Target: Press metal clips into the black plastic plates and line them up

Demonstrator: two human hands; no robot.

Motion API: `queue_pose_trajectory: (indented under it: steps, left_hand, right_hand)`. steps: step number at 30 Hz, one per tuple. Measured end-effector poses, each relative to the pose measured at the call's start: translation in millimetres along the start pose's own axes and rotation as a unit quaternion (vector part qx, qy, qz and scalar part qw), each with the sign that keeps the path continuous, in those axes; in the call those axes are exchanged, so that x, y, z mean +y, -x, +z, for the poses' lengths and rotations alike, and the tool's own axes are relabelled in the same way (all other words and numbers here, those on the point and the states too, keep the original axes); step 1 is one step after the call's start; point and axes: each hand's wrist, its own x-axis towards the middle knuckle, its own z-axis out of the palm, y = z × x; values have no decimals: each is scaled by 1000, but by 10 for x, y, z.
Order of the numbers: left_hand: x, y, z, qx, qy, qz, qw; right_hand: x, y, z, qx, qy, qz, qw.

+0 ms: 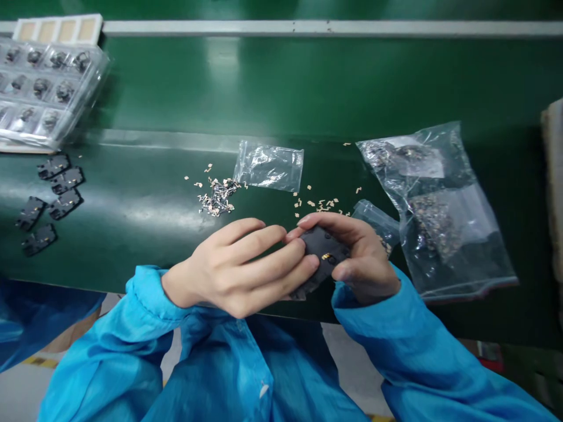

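Note:
Both my hands meet over the near edge of a green work surface (308,88). My right hand (360,258) is closed around a small black plastic part (323,255) with a tiny gold metal piece on it. My left hand (240,264) grips the same part from the left, its fingertips pressed on it. Loose small metal clips lie in a heap (217,196) just beyond my left hand, and a few more clips (323,205) are scattered just beyond my right hand.
Several black parts (48,202) lie in a row at the left. A clear blister tray (41,88) of components sits at the back left. A small empty clear bag (269,166) and a larger bag (440,211) of parts lie to the right.

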Motion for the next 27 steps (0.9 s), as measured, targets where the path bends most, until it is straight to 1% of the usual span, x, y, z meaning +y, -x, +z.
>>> queue_pose_trajectory:
  steps: [4, 9, 12, 17, 19, 21, 22, 23, 24, 25, 26, 27]
  left_hand:
    - [15, -11, 6, 8, 4, 3, 1000]
    - [47, -24, 19, 16, 8, 2, 1000]
    - [54, -10, 26, 2, 11, -6, 1000]
    - [25, 59, 95, 32, -6, 1, 999]
    - [27, 88, 148, 38, 6, -21, 999]
    - [48, 110, 206, 71, 54, -56, 994]
    - [63, 117, 231, 92, 97, -86, 987]
    - [81, 121, 250, 114, 151, -128, 974]
    - [97, 120, 260, 129, 216, -180, 951]
    - [113, 113, 259, 134, 290, -241, 917]
    - [126, 101, 248, 126, 364, -307, 870]
    - [135, 83, 227, 104, 434, -368, 816]
  right_hand:
    - [-19, -9, 3, -37, -46, 23, 998]
    - [-30, -13, -15, -61, -75, 33, 995]
    - [-17, -16, -26, -73, -89, 44, 992]
    - [21, -33, -32, -52, -99, 62, 992]
    - [3, -27, -24, -38, -86, 51, 994]
    - [-39, -8, -9, -18, -59, 25, 998]
    - [-64, 5, 1, -7, -45, 10, 999]
    - [-87, 18, 10, 1, -32, -4, 999]
    - [-107, 30, 19, 4, -22, -18, 1000]
    - [-121, 40, 26, 3, -12, -28, 1000]
    - [-129, 49, 31, 3, 1, -36, 999]
    - [-132, 56, 34, 4, 18, -42, 999]
